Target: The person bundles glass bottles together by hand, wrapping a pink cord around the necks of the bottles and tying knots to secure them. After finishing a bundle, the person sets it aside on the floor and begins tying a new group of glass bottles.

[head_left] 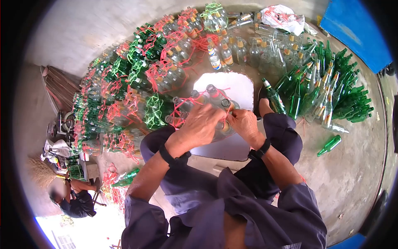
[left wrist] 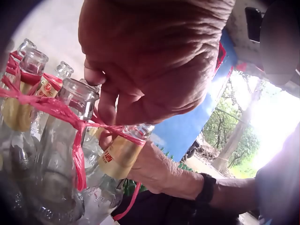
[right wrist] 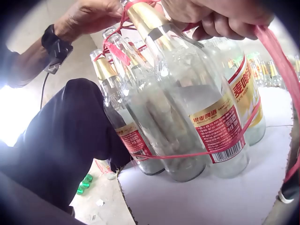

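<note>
A cluster of clear glass beer bottles (right wrist: 178,122) stands upright on a white board (right wrist: 187,201), with red plastic twine (left wrist: 56,108) wound round the necks and another strand round the bodies. My left hand (head_left: 201,124) is over the bottle tops, its curled fingers pinching the twine between the necks in the left wrist view. Close beside it at the near right necks, my right hand (head_left: 245,125) grips a strip of the twine; a loose length trails from its fist in the right wrist view. Some labels are gold and red. The fingertips are partly hidden.
Tied bundles of bottles (head_left: 166,74) crowd the left floor. Loose green bottles (head_left: 348,91) lean at the right, and one green bottle (head_left: 329,145) lies apart. A blue panel (head_left: 358,33) stands at back right. A person (head_left: 78,199) sits at lower left.
</note>
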`<state>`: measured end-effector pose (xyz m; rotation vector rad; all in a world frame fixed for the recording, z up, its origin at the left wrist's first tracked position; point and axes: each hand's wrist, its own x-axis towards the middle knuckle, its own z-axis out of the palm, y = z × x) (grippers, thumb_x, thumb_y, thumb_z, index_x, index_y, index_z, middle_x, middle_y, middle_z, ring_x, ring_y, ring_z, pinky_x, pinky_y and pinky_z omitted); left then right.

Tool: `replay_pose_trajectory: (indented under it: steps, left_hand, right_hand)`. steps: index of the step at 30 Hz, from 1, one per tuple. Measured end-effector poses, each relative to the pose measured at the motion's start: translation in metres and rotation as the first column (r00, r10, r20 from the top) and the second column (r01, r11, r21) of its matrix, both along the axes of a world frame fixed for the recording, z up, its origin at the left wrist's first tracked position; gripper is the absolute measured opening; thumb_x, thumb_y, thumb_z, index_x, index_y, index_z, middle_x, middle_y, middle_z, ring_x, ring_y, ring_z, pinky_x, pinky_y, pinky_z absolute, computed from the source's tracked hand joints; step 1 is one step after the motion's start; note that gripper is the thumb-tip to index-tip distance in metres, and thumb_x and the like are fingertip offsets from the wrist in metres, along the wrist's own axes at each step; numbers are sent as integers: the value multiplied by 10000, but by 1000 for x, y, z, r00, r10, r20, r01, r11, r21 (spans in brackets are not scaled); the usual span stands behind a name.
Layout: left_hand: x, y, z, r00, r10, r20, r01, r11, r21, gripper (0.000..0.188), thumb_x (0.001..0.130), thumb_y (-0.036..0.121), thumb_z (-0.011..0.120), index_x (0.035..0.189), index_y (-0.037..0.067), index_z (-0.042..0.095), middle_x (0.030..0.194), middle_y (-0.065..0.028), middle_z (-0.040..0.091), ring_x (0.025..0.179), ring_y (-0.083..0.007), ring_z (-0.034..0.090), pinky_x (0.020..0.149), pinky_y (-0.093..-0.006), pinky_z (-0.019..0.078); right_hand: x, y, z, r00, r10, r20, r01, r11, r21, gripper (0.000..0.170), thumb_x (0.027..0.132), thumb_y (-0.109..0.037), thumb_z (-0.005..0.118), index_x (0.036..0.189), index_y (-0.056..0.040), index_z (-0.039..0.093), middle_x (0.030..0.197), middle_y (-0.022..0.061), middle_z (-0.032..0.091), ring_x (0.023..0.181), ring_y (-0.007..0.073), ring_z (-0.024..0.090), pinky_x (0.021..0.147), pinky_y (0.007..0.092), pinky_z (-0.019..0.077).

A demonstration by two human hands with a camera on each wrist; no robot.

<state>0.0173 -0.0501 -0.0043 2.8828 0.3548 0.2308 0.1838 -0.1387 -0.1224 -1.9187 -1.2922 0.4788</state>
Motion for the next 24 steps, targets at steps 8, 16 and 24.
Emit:
replay_pose_trajectory:
  steps: [8, 16, 24]
  left_hand:
    - [-2, 7, 10, 989, 138, -59, -143, 984, -108, 440, 765, 14, 657, 1180, 99, 538, 928, -68, 649, 1053, -330, 573, 947, -490, 451]
    - [-5, 4, 10, 971, 198, 135, -179, 974, -141, 310, 748, -28, 691, 1027, 66, 592, 844, -78, 645, 868, -293, 637, 869, -438, 518]
    - [-25, 15, 7, 934, 307, 180, -275, 943, -186, 235, 774, -13, 711, 978, 54, 615, 874, -90, 668, 840, -301, 655, 737, -408, 537]
  right_hand:
    - [9, -11, 10, 980, 162, -118, -143, 977, 157, 233, 892, -221, 755, 817, -2, 730, 663, 179, 645, 575, 347, 641, 556, 415, 503]
    - [11, -12, 25, 924, 236, -302, -179, 962, 204, 165, 848, -146, 722, 830, 19, 717, 769, 207, 671, 686, 376, 656, 660, 440, 514]
    - [11, -11, 29, 893, 318, -319, -240, 935, 261, 67, 915, -14, 664, 895, 49, 678, 774, 148, 678, 682, 226, 653, 649, 347, 509]
